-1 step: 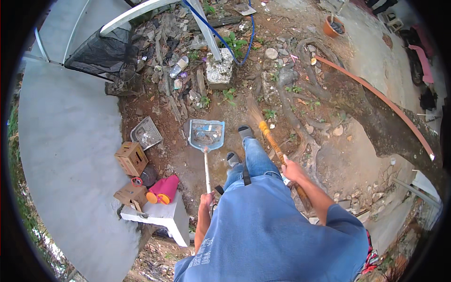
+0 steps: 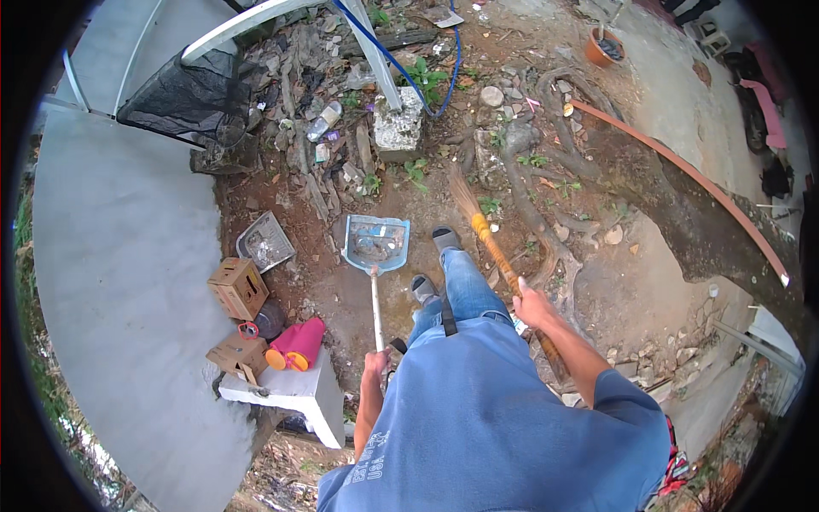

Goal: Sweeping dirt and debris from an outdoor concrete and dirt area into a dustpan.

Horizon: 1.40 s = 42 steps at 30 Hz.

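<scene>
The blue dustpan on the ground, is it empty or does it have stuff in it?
Not empty. The blue dustpan holds a grey-brown heap of dirt and debris in its tray, resting flat on the soil.

I'm standing on bare dirt ground (image 2: 358,299) with roots, rocks and scrap everywhere. My blue dustpan (image 2: 376,242) sits flat on it, cardboard box (image 2: 238,288) and metal tray (image 2: 265,241) off left.

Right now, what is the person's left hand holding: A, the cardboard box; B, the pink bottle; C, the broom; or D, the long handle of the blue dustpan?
D: the left hand grips the top of the white handle of the blue dustpan, which sits on the dirt, while the right hand holds the broom.
</scene>
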{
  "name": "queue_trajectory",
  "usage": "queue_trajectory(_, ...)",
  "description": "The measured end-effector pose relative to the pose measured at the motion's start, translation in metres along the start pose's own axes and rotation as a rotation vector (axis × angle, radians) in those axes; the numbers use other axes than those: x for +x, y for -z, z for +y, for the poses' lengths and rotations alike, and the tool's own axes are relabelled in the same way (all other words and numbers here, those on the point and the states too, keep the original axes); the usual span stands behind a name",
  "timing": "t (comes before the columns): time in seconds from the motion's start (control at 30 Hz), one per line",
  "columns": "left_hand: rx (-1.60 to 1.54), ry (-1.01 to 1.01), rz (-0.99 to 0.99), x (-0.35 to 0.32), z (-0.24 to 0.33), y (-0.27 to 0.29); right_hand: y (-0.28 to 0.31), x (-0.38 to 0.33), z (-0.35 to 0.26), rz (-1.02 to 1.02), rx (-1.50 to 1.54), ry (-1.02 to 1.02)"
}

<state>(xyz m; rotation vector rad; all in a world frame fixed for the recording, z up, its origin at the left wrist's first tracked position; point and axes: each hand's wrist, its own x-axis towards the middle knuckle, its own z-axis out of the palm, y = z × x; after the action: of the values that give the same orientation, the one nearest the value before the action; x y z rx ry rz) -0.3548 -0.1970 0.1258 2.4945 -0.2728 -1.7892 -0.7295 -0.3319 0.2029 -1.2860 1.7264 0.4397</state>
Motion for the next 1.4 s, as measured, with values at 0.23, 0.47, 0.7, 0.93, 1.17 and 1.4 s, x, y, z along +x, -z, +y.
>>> queue_trajectory(0.23,-0.053,-0.031,-0.026,0.024,-0.042,-0.009,-0.010,0.081,-0.013,0.261,-0.037,0.058)
queue_trajectory(0.47,0.084,-0.072,-0.035,0.060,-0.066,-0.009,-0.061,0.084,0.001,-0.017,0.014,0.163)
queue_trajectory(0.7,0.089,-0.131,-0.037,0.067,-0.080,-0.015,-0.084,-0.014,0.021,-0.222,-0.182,0.136)
queue_trajectory(0.93,0.148,-0.089,-0.009,0.068,-0.071,-0.007,-0.072,-0.041,0.007,0.064,-0.237,0.009)
queue_trajectory(1.17,0.152,-0.071,-0.006,0.065,-0.082,0.007,-0.039,-0.004,-0.031,0.233,-0.188,-0.080)
queue_trajectory(1.4,0.186,-0.024,0.052,0.050,-0.107,0.024,-0.061,0.068,-0.033,0.412,-0.330,-0.024)
